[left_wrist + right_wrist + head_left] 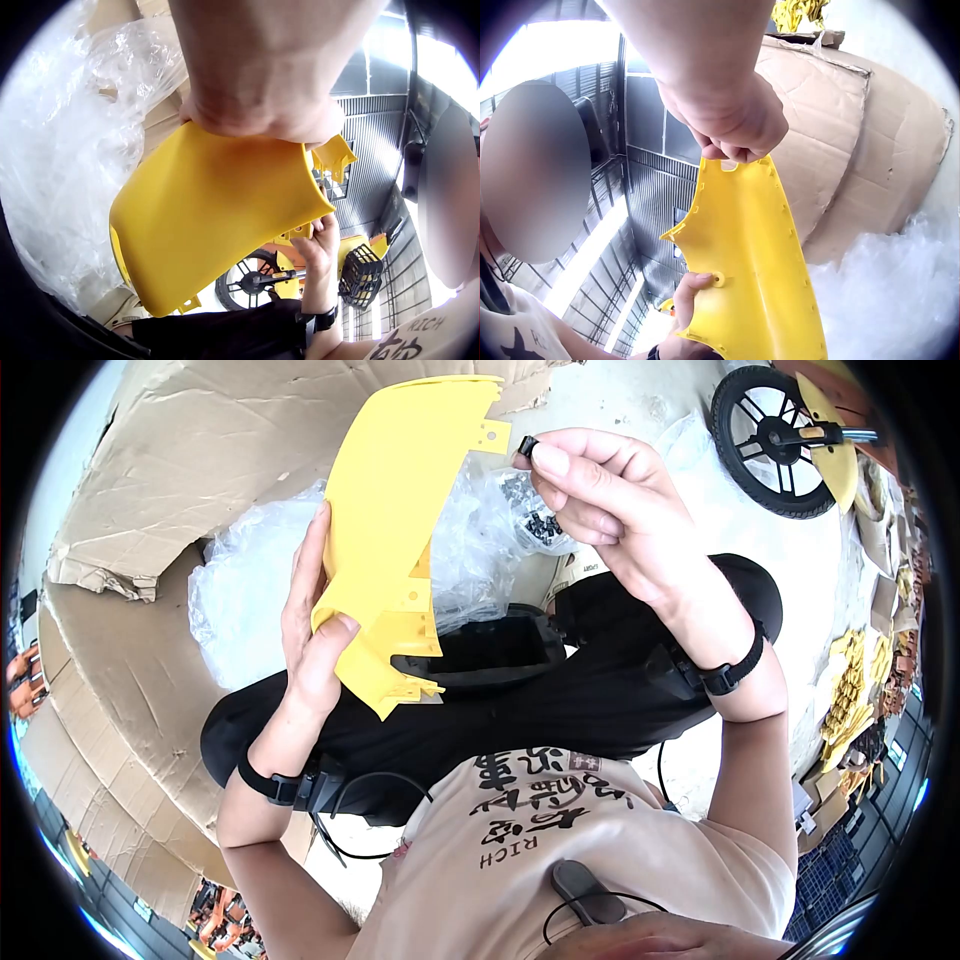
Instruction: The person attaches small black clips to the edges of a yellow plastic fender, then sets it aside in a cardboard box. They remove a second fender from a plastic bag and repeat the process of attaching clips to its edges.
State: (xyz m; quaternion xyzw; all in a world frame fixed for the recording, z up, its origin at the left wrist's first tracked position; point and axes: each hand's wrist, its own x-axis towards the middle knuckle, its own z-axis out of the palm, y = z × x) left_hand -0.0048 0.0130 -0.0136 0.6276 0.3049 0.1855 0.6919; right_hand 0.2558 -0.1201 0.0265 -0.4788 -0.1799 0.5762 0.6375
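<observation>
My left hand (312,672) grips a curved yellow plastic panel (385,485) by its lower side, with the thumb over the edge and fingers along the outer face. The panel is held upright above my lap, and small tabs with holes run down its right side. Between thumb and forefinger my right hand (625,495) pinches a small black clip (527,447), just right of the panel's upper tab (491,436). The right wrist view shows the panel's ribbed inner side (739,232), with the left thumb beside a round boss (718,279).
Several small black pieces (543,526) lie in a clear bag beyond my lap. Crumpled plastic wrap (250,585) and cardboard (200,460) spread to the left. A black open box (500,662) sits at my legs. A spoked wheel (775,435) stands at the far right, above yellow parts (848,695).
</observation>
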